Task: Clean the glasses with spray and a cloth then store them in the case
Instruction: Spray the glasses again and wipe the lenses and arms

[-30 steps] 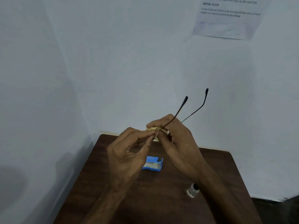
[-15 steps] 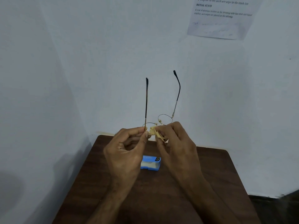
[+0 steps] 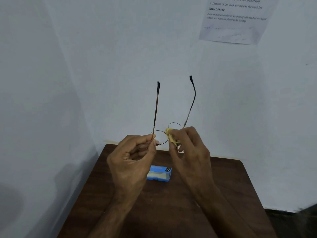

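Observation:
Thin round wire glasses (image 3: pixel 156 107) are held up above the table with both temple arms pointing upward. My left hand (image 3: pixel 132 162) pinches the left lens rim at its hinge. My right hand (image 3: pixel 190 152) pinches a small yellow cloth (image 3: pixel 171 137) against the right lens by the bridge. An open blue glasses case (image 3: pixel 159 174) lies on the brown table (image 3: pixel 171 212) below and between my hands. The spray bottle is hidden from view.
The small table stands in a corner of pale walls. A printed paper sheet (image 3: pixel 235 19) is stuck on the wall at the upper right. Dark floor (image 3: pixel 295 224) shows to the right of the table.
The glasses turned from temples slanting right to temples standing upright, and the lenses came into view. My hands spread slightly apart. The spray bottle seen earlier by my right wrist is hidden now.

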### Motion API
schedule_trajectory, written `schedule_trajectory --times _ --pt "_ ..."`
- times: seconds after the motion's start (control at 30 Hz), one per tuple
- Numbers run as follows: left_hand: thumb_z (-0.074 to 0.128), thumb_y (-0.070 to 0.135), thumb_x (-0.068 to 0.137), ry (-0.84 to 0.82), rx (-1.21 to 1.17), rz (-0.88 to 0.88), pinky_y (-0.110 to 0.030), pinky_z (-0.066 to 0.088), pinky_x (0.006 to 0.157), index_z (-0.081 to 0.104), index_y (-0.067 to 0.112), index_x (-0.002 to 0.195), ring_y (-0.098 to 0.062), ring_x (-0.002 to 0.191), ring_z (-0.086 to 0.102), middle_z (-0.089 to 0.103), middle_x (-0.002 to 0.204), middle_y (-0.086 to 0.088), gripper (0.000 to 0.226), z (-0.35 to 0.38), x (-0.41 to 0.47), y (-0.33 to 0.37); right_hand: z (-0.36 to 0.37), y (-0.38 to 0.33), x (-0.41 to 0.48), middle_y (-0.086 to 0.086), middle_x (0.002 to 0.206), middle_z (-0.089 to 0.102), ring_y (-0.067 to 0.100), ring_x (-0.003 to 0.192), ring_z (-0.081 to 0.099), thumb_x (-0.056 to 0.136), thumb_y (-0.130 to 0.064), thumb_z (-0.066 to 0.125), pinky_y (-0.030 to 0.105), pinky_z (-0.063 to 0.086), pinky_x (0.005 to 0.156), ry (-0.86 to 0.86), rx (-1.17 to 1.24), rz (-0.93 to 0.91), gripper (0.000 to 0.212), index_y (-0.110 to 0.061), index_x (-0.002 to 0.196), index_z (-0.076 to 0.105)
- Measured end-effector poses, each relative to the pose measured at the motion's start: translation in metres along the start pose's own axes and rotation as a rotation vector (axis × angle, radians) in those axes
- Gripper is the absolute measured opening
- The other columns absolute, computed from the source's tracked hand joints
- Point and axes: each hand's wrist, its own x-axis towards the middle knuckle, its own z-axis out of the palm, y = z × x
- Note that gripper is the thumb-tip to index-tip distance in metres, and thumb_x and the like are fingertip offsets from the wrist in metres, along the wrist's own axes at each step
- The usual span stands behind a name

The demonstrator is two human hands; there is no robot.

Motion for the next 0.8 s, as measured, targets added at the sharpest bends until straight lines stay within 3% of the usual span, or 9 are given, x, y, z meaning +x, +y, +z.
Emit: schedule_trajectory --times 0.13,0.37,0.57,0.8 --pt "0.087 0.015 0.081 -0.019 0.009 -0.006 -0.018 0.061 0.080 0.080 0.007 0.105 -0.008 0.086 0.076 0.077 0.094 0.003 0.026 -0.003 0.003 -0.003 0.006 0.003 0.003 0.010 0.100 0.064 0.022 0.080 0.062 0.084 -0.001 0.082 0.034 0.059 0.061 0.016 -0.084 -0.058 0.030 -0.006 0.111 0.071" --pt "0.084 0.013 0.083 0.052 -0.089 -0.071 -0.012 0.057 0.077 0.073 0.024 0.101 -0.009 0.090 0.075 0.076 0.096 0.005 0.023 -0.001 0.006 0.003 0.011 0.006 0.010 0.012 0.092 0.066 0.018 0.079 0.058 0.086 -0.007 0.082 0.026 0.052 0.063 0.073 -0.138 -0.189 0.018 -0.002 0.102 0.073" --pt "0.085 0.013 0.083 0.118 -0.223 -0.236 -0.040 0.065 0.084 0.076 0.011 0.101 -0.025 0.092 0.078 0.079 0.095 -0.004 0.021 0.007 0.004 -0.005 0.011 0.001 0.012 0.011 0.089 0.065 0.021 0.076 0.060 0.090 -0.001 0.075 0.030 0.054 0.063 0.099 -0.112 -0.208 0.009 -0.002 0.099 0.074" --pt "0.083 0.026 0.077 0.129 -0.256 -0.335 -0.047 0.065 0.085 0.078 0.018 0.102 -0.020 0.090 0.079 0.081 0.092 0.002 0.026 0.010 0.006 -0.005 0.010 0.003 0.014 0.012 0.094 0.065 0.020 0.077 0.061 0.089 -0.002 0.079 0.027 0.054 0.065 0.058 -0.136 -0.166 0.022 0.000 0.111 0.075"
